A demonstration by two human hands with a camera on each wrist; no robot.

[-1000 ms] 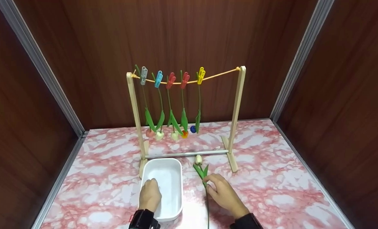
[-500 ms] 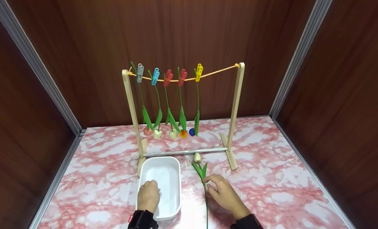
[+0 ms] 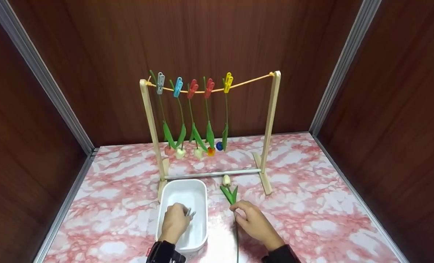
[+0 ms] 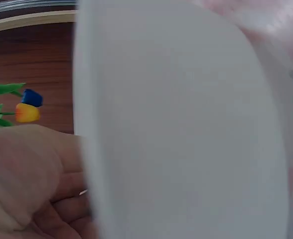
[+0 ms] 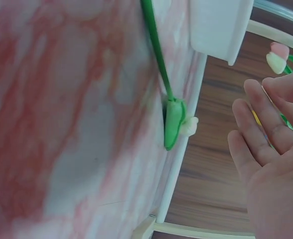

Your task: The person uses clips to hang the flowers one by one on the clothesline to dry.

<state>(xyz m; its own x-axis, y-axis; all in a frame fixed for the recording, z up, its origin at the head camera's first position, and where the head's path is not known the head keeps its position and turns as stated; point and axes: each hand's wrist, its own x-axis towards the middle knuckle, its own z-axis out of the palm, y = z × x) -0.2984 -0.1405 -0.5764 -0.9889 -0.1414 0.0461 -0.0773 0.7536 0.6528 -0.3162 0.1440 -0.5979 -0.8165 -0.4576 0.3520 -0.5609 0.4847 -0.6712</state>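
Observation:
My left hand [image 3: 175, 221] is over the white tub [image 3: 193, 193] and pinches a small grey clothespin [image 3: 189, 213]. In the left wrist view the tub's wall [image 4: 186, 124] hides most of the fingers. On the table to the right lies a white tulip [image 3: 226, 180] with green leaves [image 3: 229, 194] and a long stem. My right hand [image 3: 255, 221] hovers by that stem, fingers loosely bent. From the right wrist view, the hand [image 5: 278, 149] is apart from the stem [image 5: 159, 55], with nothing in its grasp.
Behind the tub stands a wooden rack [image 3: 271, 124] with an orange cord [image 3: 253, 81]. Several tulips hang head down from it, held by grey [image 3: 160, 83], blue [image 3: 178, 87], red [image 3: 192, 88] and yellow [image 3: 228, 82] clothespins. Brown panels [image 3: 217, 40] enclose the table.
My left hand has turned and shifted slightly right inside the tub, and the grey clothespin now shows at its fingertips. My right hand has barely moved beside the tulip stem.

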